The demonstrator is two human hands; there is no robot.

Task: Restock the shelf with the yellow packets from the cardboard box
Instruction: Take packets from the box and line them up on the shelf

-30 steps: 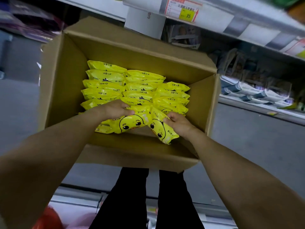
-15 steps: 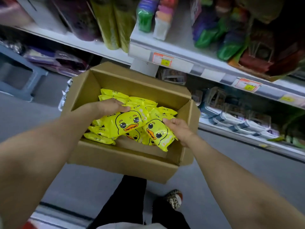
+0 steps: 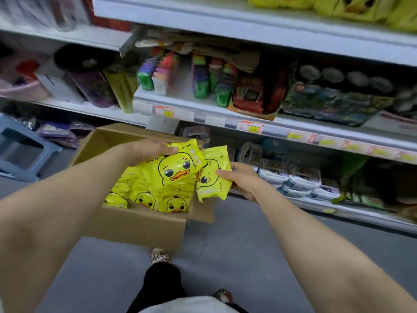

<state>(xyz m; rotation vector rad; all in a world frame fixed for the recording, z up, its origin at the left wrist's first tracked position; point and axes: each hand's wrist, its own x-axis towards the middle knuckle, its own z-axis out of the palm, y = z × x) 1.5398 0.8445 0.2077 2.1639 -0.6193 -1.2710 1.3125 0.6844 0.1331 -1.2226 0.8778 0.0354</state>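
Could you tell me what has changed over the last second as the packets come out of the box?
Both hands have lifted their yellow packets up: the left hand a stack, the right hand one packet past the box's right edge. The cardboard box stayed put.

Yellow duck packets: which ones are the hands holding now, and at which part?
The left hand grips a stack of yellow duck packets at its top edge. The right hand holds a single yellow duck packet by its right edge.

dim, motion-blurred shelves, wide-angle edge distortion
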